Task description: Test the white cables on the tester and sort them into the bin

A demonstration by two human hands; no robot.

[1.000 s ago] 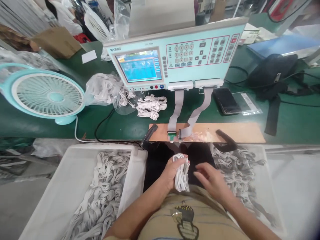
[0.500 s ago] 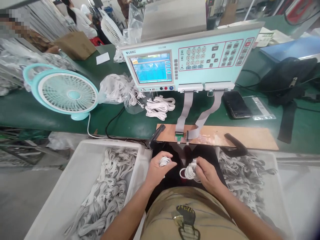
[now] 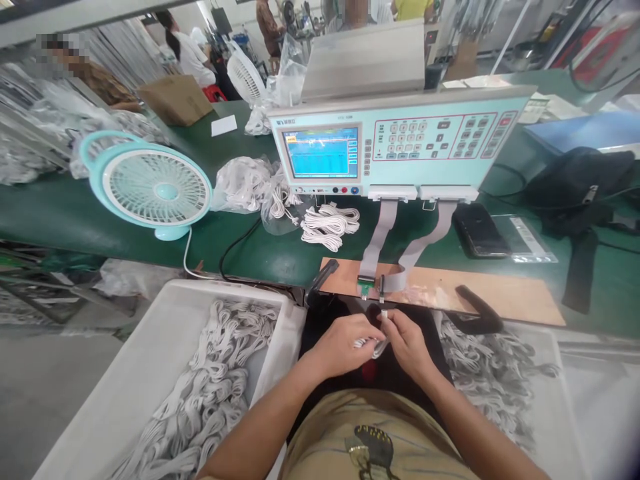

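White cable [image 3: 379, 349] sits pinched in the left hand [image 3: 347, 343] and right hand [image 3: 409, 341], now drawn together; its plug [image 3: 385, 314] points toward twelve o'clock, apparently aligning with the connector [image 3: 382, 298].

cable coil [image 3: 379, 349] before the board [image 3: 510, 299], tester [image 3: 425, 175] behind, fan [image 3: 163, 190] left, phone [image 3: 481, 230] and probably a bag [image 3: 575, 183] right

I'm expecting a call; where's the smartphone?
Head view, right side: the smartphone lies on the green table between the ribbon cables and the black bag.
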